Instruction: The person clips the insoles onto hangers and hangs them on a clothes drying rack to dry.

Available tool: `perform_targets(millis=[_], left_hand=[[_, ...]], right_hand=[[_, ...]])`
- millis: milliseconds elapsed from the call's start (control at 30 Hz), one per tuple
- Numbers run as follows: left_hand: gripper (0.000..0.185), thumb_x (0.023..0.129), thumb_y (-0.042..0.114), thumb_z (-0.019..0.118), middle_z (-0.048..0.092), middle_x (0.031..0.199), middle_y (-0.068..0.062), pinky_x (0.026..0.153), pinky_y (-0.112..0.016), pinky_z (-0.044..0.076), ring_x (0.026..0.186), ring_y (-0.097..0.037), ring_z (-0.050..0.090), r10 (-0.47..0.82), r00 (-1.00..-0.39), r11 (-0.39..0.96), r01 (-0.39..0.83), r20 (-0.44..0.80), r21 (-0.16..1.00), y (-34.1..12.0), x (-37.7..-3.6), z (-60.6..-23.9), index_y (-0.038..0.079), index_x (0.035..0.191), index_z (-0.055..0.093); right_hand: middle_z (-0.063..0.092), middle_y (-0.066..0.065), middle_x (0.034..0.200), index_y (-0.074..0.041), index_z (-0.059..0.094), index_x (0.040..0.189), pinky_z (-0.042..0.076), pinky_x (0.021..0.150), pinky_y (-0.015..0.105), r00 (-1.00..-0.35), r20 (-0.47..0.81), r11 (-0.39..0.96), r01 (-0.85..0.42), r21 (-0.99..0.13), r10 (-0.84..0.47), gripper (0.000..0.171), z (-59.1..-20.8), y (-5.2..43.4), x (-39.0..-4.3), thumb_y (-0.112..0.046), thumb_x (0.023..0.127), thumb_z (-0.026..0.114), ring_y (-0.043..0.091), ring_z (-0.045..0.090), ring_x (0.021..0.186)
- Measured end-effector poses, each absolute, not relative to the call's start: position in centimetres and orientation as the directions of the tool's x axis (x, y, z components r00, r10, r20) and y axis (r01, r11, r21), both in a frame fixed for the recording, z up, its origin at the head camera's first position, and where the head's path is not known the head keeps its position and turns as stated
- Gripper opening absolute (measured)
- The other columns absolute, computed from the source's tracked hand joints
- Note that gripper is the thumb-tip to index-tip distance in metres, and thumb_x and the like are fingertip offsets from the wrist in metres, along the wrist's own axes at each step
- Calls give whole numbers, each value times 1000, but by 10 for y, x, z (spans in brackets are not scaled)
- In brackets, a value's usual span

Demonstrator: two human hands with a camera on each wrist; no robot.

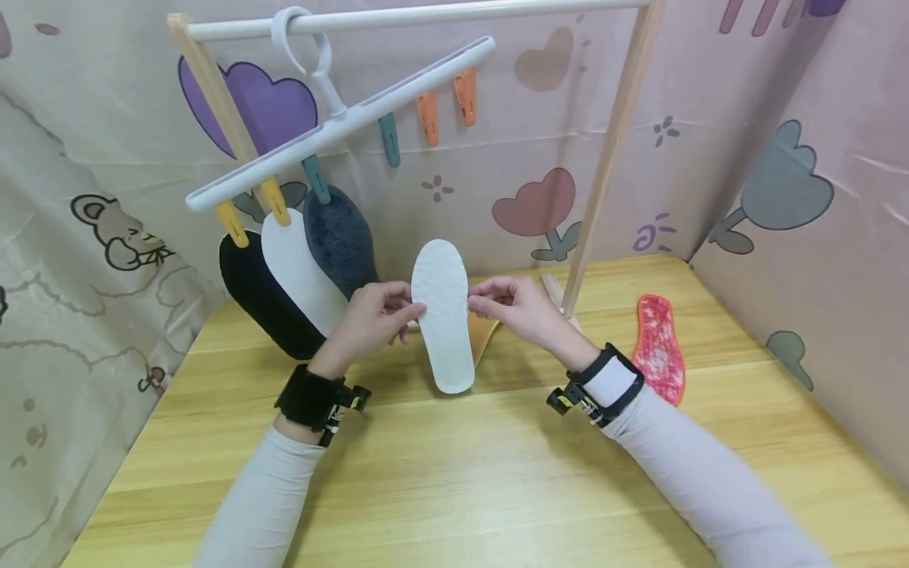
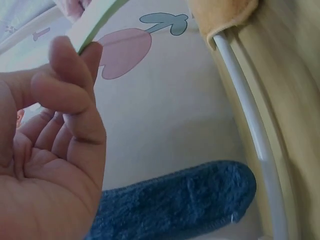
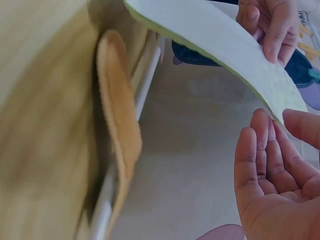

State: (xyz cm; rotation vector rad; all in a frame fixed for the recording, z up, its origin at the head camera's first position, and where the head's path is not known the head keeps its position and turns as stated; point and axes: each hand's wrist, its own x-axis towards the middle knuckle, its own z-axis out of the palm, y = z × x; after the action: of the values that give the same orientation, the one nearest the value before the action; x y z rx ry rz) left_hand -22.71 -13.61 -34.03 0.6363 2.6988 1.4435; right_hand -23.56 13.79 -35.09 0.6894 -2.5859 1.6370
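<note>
A white insole (image 1: 443, 312) was held upright above the wooden table (image 1: 454, 473), its toe end up and its heel end down near the tabletop, between the two hands. The left hand (image 1: 372, 314) pinched its left edge between thumb and fingertips (image 2: 75, 60) (the left wrist view showed a thin green underside at that edge). The right hand (image 1: 514, 304) pinched the opposite edge, thumb and fingers closed on the rim.

Just behind the insole an orange-tan insole (image 3: 120, 130) lay at the foot of the rack, by its white base rail (image 2: 255, 135). Left of the hands a white clip hanger (image 1: 334, 118) hung tilted from the rack's top bar (image 1: 426, 14); three insoles hung from its pegs: a black insole (image 1: 266, 300), a white hanging insole (image 1: 301, 272) and a dark grey fleecy insole (image 1: 342, 237). Teal and orange pegs (image 1: 465, 95) further up the hanger held nothing. A red patterned insole (image 1: 660, 347) lay flat on the table, right of the right wrist, well apart from the hands.
</note>
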Motion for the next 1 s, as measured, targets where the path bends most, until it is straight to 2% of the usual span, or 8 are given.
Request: perform_targets(millis=[133,267,367,433,533,633,800,1000], left_hand=[[15,106,19,71,74,78,-11,49,-26,47,56,-18,66,327,-927,487,331,183,808,-142,-229,-340,5,102,70],[14,106,18,70,71,73,-14,47,-26,45,56,-29,66,308,-931,471,327,194,820,-148,-231,-337,5,104,71],[15,107,19,70,69,72,-17,48,-26,45,59,-36,66,303,-930,466,336,209,818,-152,-232,-334,4,103,71],[16,107,20,69,69,72,-18,49,-26,46,59,-34,66,298,-929,478,345,220,808,-154,-233,-332,5,102,70],[17,107,21,69,69,73,-20,50,-27,47,57,-26,64,286,-933,488,339,220,804,-156,-234,-327,5,103,70],[17,107,22,69,69,70,-15,50,-27,48,55,-21,63,264,-940,496,325,217,805,-157,-235,-323,6,103,69],[16,107,22,69,67,65,-5,49,-27,47,55,-20,64,248,-936,514,345,248,785,-159,-237,-318,6,104,69],[17,108,22,68,67,67,-7,49,-29,46,57,-26,64,241,-931,532,363,274,765,-160,-237,-314,6,106,70]], right_hand=[[81,17,111,-2,75,126,62,81,25,-895,246,406,-395,-824,-371,27,-335,136,-244,-19,106,70,17,76,92],[78,22,118,0,68,136,62,92,34,-892,249,387,-396,-833,-377,33,-314,131,-253,-20,111,61,29,75,104],[76,24,123,2,64,141,61,96,33,-892,247,362,-388,-847,-379,36,-296,126,-260,-19,113,56,35,74,113],[76,23,125,1,63,143,61,97,31,-891,255,352,-392,-850,-376,37,-285,121,-264,-20,113,56,36,73,118],[74,22,129,1,63,143,60,101,35,-887,276,344,-407,-846,-370,38,-270,114,-270,-21,114,56,34,72,122],[74,20,133,1,61,145,57,107,42,-882,296,330,-421,-845,-367,39,-259,108,-274,-22,114,55,31,72,125],[71,16,141,-3,60,149,53,114,39,-873,314,344,-445,-827,-373,42,-245,98,-278,-26,114,56,24,70,130],[67,12,148,-5,58,152,50,117,37,-868,331,355,-461,-813,-370,46,-232,87,-282,-29,113,58,22,67,133]])
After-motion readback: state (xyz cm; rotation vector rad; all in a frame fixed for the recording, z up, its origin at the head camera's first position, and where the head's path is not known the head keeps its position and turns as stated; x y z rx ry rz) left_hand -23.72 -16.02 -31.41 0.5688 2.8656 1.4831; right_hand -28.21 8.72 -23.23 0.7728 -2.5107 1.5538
